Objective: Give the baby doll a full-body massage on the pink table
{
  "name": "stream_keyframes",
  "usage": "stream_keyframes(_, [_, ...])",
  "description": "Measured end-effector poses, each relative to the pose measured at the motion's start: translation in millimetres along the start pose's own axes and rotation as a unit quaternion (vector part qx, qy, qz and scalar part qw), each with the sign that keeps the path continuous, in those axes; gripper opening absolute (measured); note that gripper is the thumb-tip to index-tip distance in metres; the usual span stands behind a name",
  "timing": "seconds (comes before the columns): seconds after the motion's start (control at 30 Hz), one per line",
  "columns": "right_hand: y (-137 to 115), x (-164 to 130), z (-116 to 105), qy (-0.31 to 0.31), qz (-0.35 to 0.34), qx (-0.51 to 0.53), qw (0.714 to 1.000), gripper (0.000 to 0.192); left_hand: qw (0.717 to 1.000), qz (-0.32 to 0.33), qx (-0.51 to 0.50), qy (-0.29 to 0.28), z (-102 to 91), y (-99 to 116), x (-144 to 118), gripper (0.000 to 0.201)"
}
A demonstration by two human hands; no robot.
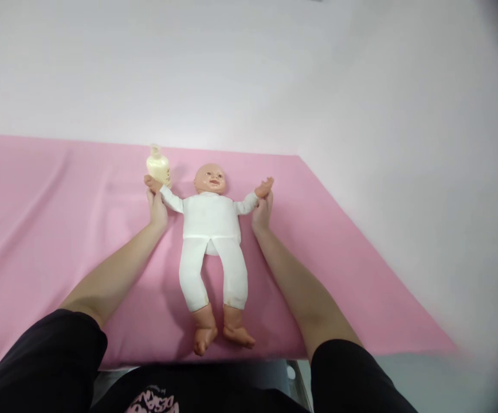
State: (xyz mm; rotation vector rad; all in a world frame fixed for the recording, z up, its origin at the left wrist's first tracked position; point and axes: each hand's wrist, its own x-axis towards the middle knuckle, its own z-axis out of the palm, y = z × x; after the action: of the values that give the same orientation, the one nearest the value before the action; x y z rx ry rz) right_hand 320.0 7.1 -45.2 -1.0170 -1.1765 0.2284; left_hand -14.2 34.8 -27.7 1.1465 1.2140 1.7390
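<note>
A baby doll (211, 215) in a white cloth suit lies face up on the pink sheet (115, 275), its head at the far side and its bare feet towards me. Both doll arms are spread out sideways. On the left, my left hand (158, 210) is closed around the doll's wrist, below its plastic hand. My right hand (263, 212) grips the other wrist in the same way; some of my fingers are hidden behind the doll's arms. Just beyond my left hand stands a pale yellow pump bottle (159, 164), partly covered by the doll's hand.
A plain white wall (188, 74) rises behind the sheet's far edge and along the right. Creases run through the sheet on the left. Its near edge lies close to my body, with a grey surface (270, 373) below.
</note>
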Motion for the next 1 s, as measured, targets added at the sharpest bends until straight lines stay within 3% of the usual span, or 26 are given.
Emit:
stream_keyframes(0.1, [24.8,4.7,-5.7,0.035,0.028,0.025,0.999,0.056,0.995,-0.084,-0.029,0.052,1.2,0.5,5.5,0.037])
stream_keyframes(0.2, [35.5,5.7,-8.5,0.032,0.023,0.079,0.996,0.056,0.994,-0.087,-0.035,0.058,2.9,2.4,6.5,0.038])
stream_keyframes(0.3, [29.8,4.1,-8.2,0.001,-0.002,0.078,0.997,0.056,0.994,-0.084,-0.028,0.062,3.5,3.8,4.1,0.036])
stream_keyframes(0.4, [12.2,0.6,-4.5,-0.007,-0.016,0.027,0.999,0.059,0.999,-0.033,-0.016,0.033,3.1,6.8,-2.1,0.036])
stream_keyframes(0.53, [-17.5,-7.6,3.2,-0.075,-0.048,0.004,0.996,0.062,0.990,0.112,0.032,-0.078,3.8,12.8,-13.6,0.052])
stream_keyframes(0.63, [-32.8,-14.4,6.7,-0.155,-0.070,-0.020,0.985,0.062,0.951,0.203,0.121,-0.199,6.1,14.7,-20.1,0.059])
stream_keyframes(0.77, [-39.9,-18.5,8.6,-0.269,-0.118,-0.115,0.949,0.059,0.856,0.291,0.279,-0.323,9.6,13.4,-24.1,0.053])
stream_keyframes(0.87, [-41.8,-17.9,9.8,-0.305,-0.146,-0.156,0.928,0.062,0.818,0.310,0.339,-0.347,10.5,13.1,-25.2,0.053])
stream_keyframes(1.0, [-43.8,-17.0,10.6,-0.299,-0.164,-0.169,0.925,0.067,0.806,0.316,0.364,-0.343,9.6,12.9,-25.2,0.054])
